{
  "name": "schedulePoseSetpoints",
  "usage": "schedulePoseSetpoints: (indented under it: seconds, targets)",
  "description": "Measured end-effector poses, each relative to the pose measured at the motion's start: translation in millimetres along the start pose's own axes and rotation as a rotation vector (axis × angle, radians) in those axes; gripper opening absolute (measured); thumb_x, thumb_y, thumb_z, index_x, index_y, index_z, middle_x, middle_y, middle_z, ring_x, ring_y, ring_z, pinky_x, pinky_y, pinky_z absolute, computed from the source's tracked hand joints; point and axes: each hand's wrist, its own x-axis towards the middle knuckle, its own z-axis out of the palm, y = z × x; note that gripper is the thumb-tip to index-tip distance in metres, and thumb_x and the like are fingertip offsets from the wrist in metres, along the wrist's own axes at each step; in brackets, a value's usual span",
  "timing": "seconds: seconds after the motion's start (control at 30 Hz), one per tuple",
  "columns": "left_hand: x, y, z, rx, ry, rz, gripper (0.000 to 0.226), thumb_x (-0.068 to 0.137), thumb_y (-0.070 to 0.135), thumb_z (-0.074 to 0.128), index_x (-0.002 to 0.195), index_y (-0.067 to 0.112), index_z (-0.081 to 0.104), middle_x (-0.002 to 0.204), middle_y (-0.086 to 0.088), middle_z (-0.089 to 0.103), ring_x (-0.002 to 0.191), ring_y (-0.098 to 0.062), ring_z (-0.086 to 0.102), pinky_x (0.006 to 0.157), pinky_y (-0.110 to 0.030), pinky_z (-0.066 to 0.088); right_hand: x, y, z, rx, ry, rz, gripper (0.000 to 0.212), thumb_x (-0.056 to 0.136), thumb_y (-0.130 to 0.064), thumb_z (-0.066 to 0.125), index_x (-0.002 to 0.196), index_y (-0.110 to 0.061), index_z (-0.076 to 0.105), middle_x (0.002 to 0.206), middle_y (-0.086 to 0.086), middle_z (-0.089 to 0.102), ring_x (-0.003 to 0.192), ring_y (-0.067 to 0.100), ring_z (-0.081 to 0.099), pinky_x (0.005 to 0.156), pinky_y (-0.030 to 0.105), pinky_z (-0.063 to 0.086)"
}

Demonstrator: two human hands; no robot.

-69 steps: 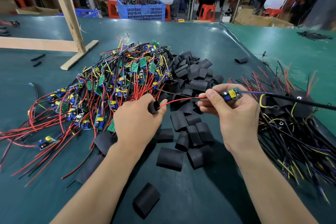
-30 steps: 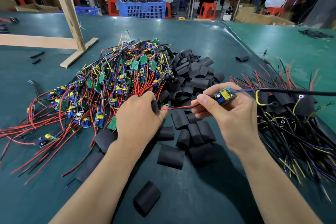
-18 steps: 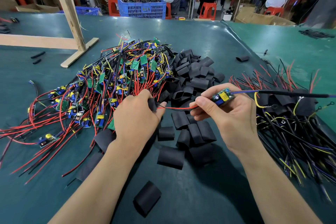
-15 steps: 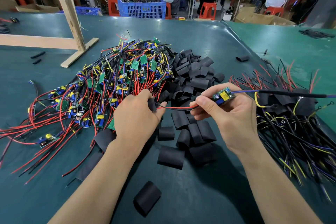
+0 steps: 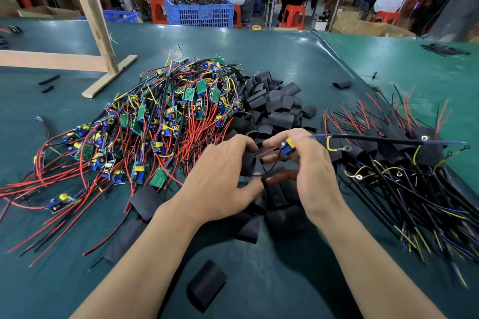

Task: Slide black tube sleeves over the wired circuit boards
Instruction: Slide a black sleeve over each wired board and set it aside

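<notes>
Pinching the small wired circuit board [image 5: 287,147] between thumb and fingertips, the right hand [image 5: 308,163] holds it just above the tabletop [image 5: 272,280], its red and black leads pointing left toward the left hand [image 5: 220,179]. The left hand's fingers [image 5: 243,141] are curled round a black tube sleeve [image 5: 248,163], its open mouth facing the board; the red lead already enters that mouth. Board and sleeve are near each other but not yet overlapping.

Recommended procedure for the step in hand:
- Keep the sleeve mouth rounded; squeezing it flat will probably block the board.
- Gather both leads together so that neither folds back outside the sleeve.
- Align the board's long axis with the sleeve bore, then advance the sleeve along the leads over the board.
- Hold the board by its edges, clear of the yellow and blue components.

Supply positions: the pile of unsleeved boards [image 5: 160,122] lies to the left, loose sleeves [image 5: 274,109] lie beyond and beneath the hands, and finished sleeved units [image 5: 404,163] lie to the right. One stray sleeve [image 5: 206,285] lies nearer the person.
</notes>
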Motion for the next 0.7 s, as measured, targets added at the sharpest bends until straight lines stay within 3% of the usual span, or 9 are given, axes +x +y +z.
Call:
schedulePoseSetpoints:
  seconds: [0.07,0.13,0.23,0.33,0.47,0.57,0.63,0.7]
  targets:
    - [-0.7,0.4,-1.6,-0.089,-0.057,0.029,0.049,0.089,0.032,0.059,0.132,0.012,0.046,0.112,0.009,0.051,0.105,-0.007,0.046,0.087,-0.018,0.031,3.1,-0.7,-4.4,0.027,0.031,0.025,0.036,0.085,-0.037,0.037,0.078,-0.022,0.068,0.086,0.017,0.059,0.073,0.017,0.061,0.052,0.031,0.053]
    - [-1.1,0.1,-2.6,-0.103,-0.112,0.048,0.05,0.096,0.031,0.056,0.14,0.012,0.041,0.121,0.003,0.051,0.112,-0.01,0.048,0.094,-0.016,0.032,5.5,1.0,-8.7,-0.022,0.081,-0.009,0.032,0.089,-0.032,0.041,0.087,-0.019,0.07,0.069,0.005,0.051,0.06,0.012,0.053,0.05,0.031,0.049]
    - [-0.8,0.6,-2.1,0.007,-0.134,0.041,0.049,0.1,0.035,0.05,0.143,0.012,0.042,0.113,0.0,0.052,0.107,-0.018,0.05,0.091,-0.026,0.036,6.3,3.9,-10.1,0.019,0.062,-0.092,0.019,0.101,-0.02,0.051,0.101,-0.016,0.07,0.063,-0.001,0.051,0.055,0.011,0.05,0.053,0.032,0.05]
    - [-1.6,3.4,-3.1,0.208,-0.106,-0.015,0.052,0.099,0.045,0.032,0.14,0.018,0.046,0.112,0.002,0.057,0.107,-0.021,0.053,0.09,-0.036,0.034,4.0,4.2,-7.3,0.045,0.032,-0.146,0.01,0.096,-0.013,0.061,0.101,-0.02,0.067,0.07,-0.004,0.064,0.059,0.012,0.059,0.055,0.029,0.054]
    - [-2.6,2.4,-3.1,0.347,-0.073,-0.059,0.045,0.101,0.043,0.03,0.135,0.022,0.051,0.113,0.007,0.063,0.111,-0.018,0.058,0.115,-0.044,0.02,2.1,4.4,-3.6,0.058,0.071,-0.13,0.005,0.088,-0.013,0.072,0.088,-0.017,0.069,0.071,-0.002,0.07,0.056,0.013,0.063,0.051,0.023,0.052]
    - [-0.9,5.2,-3.9,0.456,-0.064,-0.111,0.052,0.101,0.047,0.017,0.119,0.021,0.059,0.095,0.007,0.067,0.103,-0.018,0.06,0.12,-0.054,0.005,2.8,4.9,-3.8,0.053,0.064,-0.08,0.005,0.085,-0.015,0.076,0.085,-0.014,0.071,0.071,0.003,0.071,0.056,0.016,0.065,0.051,0.024,0.053]
    - [0.2,5.5,-4.8,0.39,-0.065,-0.101,0.046,0.097,0.04,0.021,0.109,0.019,0.06,0.089,0.005,0.065,0.096,-0.022,0.061,0.117,-0.05,0.015,2.2,4.5,-3.2,0.082,0.02,-0.052,0.004,0.085,-0.015,0.075,0.085,-0.015,0.071,0.072,0.006,0.072,0.057,0.017,0.066,0.052,0.026,0.054]
    - [0.7,4.6,-5.5,0.277,-0.094,-0.057,0.037,0.091,0.033,0.034,0.114,0.016,0.058,0.099,0.002,0.064,0.098,-0.025,0.058,0.107,-0.04,0.03,1.3,3.8,-2.9,0.11,-0.009,-0.033,0.005,0.086,-0.014,0.074,0.082,-0.017,0.073,0.072,0.007,0.072,0.058,0.018,0.067,0.053,0.026,0.054]
